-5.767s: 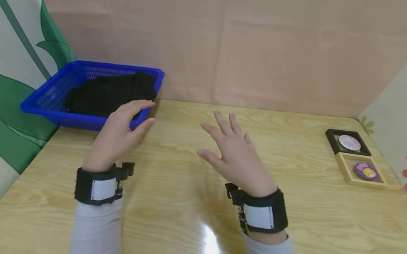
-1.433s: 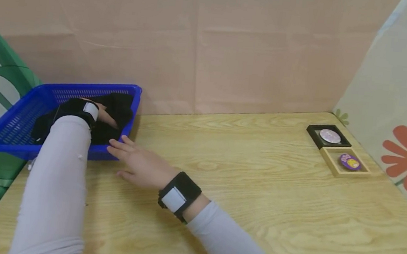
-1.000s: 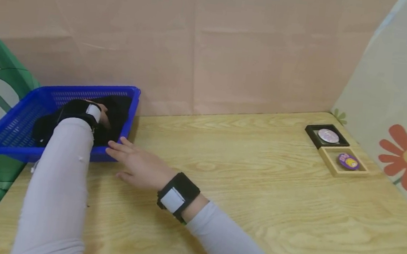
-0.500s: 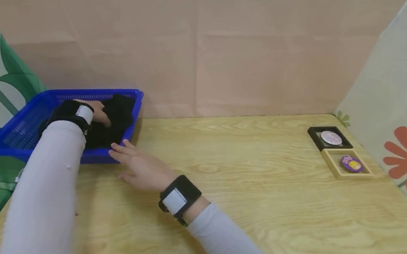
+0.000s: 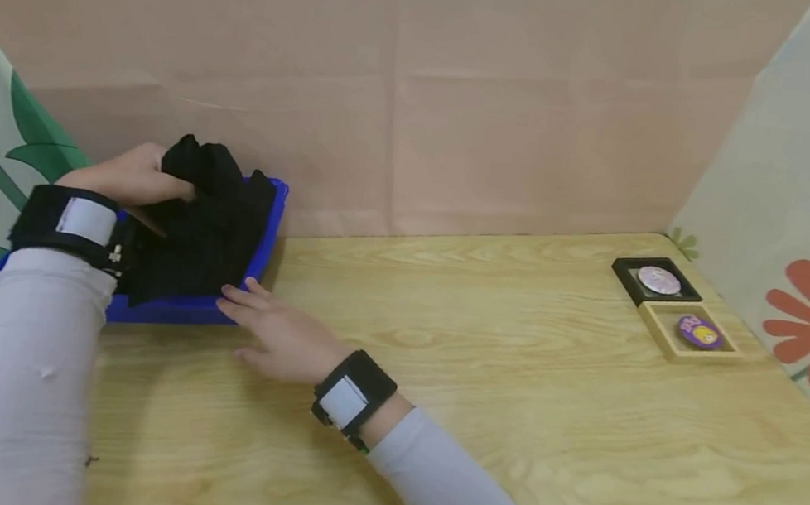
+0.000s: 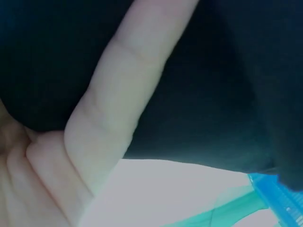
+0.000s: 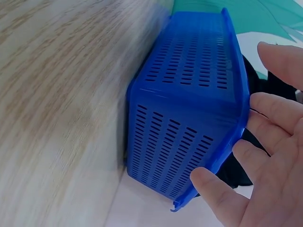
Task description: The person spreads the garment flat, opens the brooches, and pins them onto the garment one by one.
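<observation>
A bundle of black cloth (image 5: 206,221) rises out of the blue plastic basket (image 5: 173,311) at the left of the head view. My left hand (image 5: 132,176) grips the cloth near its top, above the basket; the left wrist view shows the dark fabric (image 6: 203,109) filling the space around a finger. Beside the basket's near right corner, my right hand (image 5: 286,335) has its fingers extended against the rim. In the right wrist view, those fingertips (image 7: 203,177) rest at the rim of the slotted basket (image 7: 180,123). What else lies inside the basket is hidden by cloth and arm.
On the right of the wooden table (image 5: 482,361) stand a black square tray (image 5: 624,269) with a pale round badge (image 5: 659,280) and a light wooden tray (image 5: 665,340) with a purple round badge (image 5: 699,331). A pink backdrop (image 5: 526,108) closes off the back.
My left hand reached into the basket, took hold of the black cloth, and has now lifted it up and leftward. The right hand came over to the basket's corner and has stayed there.
</observation>
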Tool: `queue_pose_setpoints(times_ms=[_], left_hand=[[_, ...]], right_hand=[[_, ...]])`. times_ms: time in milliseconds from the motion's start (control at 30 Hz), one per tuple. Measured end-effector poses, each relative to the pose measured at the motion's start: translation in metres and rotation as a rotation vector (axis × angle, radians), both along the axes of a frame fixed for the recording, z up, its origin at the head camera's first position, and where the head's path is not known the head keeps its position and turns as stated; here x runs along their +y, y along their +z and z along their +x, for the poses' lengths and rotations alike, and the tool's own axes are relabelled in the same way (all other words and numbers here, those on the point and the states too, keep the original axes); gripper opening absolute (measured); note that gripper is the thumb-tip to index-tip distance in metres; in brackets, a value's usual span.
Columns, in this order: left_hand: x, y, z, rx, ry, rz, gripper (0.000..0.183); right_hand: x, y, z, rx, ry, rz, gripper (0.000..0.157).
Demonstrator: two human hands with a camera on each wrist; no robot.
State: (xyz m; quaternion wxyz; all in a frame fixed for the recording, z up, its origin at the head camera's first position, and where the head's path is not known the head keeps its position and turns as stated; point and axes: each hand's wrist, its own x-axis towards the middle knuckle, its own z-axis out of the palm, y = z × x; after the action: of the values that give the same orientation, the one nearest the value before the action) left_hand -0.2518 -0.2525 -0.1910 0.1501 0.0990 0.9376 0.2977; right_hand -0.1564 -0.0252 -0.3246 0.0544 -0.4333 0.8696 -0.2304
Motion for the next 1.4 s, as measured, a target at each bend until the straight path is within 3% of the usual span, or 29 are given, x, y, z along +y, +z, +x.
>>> queue_pose_setpoints(times_ms=[200,367,533,667,833,1133,1400], left_hand=[[0.001,0.004,0.002,0.092,0.021,0.046,0.036],[0.003,0.008,0.01,0.231,0.053,0.098,0.026],[0.013,0.014,0.022,0.457,0.093,0.09,0.017],[0.025,0.012,0.03,0.608,0.156,0.081,0.024],[0.038,0.013,0.04,0.649,0.201,0.118,0.023],[0.05,0.031,0.051,0.691,0.321,0.28,0.032],[0.065,0.049,0.054,0.77,0.315,0.399,0.035]], right_hand=[[-0.001,-0.003,-0.001,0.016,0.006,0.012,0.062],[-0.001,-0.005,-0.003,0.016,0.016,0.004,0.062],[-0.005,-0.003,-0.008,0.012,0.034,-0.009,0.062],[-0.007,-0.005,-0.008,-0.023,0.032,-0.015,0.062],[-0.008,-0.009,-0.009,-0.026,0.041,-0.003,0.063],[-0.003,-0.016,-0.018,0.067,0.012,0.029,0.066],[-0.004,-0.018,-0.02,0.063,0.008,0.003,0.067]])
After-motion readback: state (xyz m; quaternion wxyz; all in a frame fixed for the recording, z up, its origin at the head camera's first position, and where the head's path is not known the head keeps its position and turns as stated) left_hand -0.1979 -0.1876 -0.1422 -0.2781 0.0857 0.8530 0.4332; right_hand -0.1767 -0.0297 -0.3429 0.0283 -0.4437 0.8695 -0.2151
